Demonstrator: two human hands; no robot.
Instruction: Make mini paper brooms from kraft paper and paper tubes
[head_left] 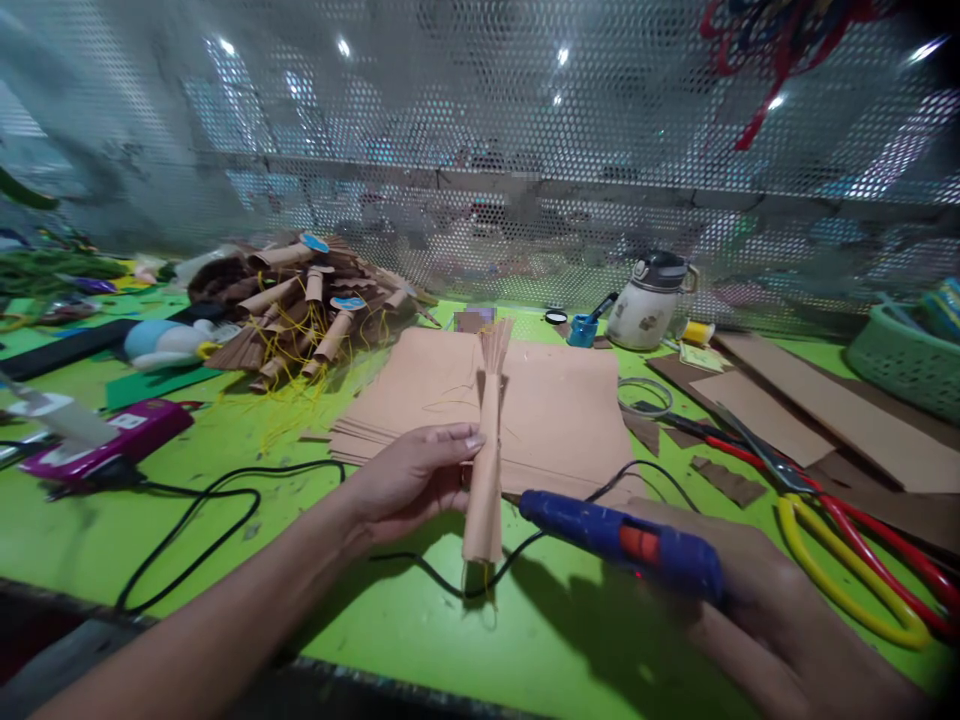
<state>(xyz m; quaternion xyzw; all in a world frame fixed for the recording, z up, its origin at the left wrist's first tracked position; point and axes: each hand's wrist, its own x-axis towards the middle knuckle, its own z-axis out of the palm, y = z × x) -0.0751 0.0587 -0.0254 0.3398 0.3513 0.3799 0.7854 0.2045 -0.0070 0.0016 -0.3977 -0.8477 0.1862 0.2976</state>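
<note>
My left hand (pixel 420 475) pinches a rolled tan paper tube (pixel 486 500) that stands nearly lengthwise toward me, thumb on top. Its far end fans out into thin pleated strips, and yellow thread hangs from the near end. In my right hand (pixel 750 590) is a blue hot glue gun (pixel 622 540) with an orange part and a small red light. The gun's nozzle points left, close to the right side of the tube; whether it touches cannot be told. Behind the tube lie stacked tan paper sheets (pixel 562 410).
Finished-looking paper rolls with yellow threads (pixel 322 320) are heaped at the back left. A purple power strip (pixel 112 440) feeds black cords across the green table. Scissors with yellow handles (pixel 847 580), red-handled scissors, cardboard pieces (pixel 832 400), a white jug (pixel 649 305) and a green basket (pixel 900 360) stand right.
</note>
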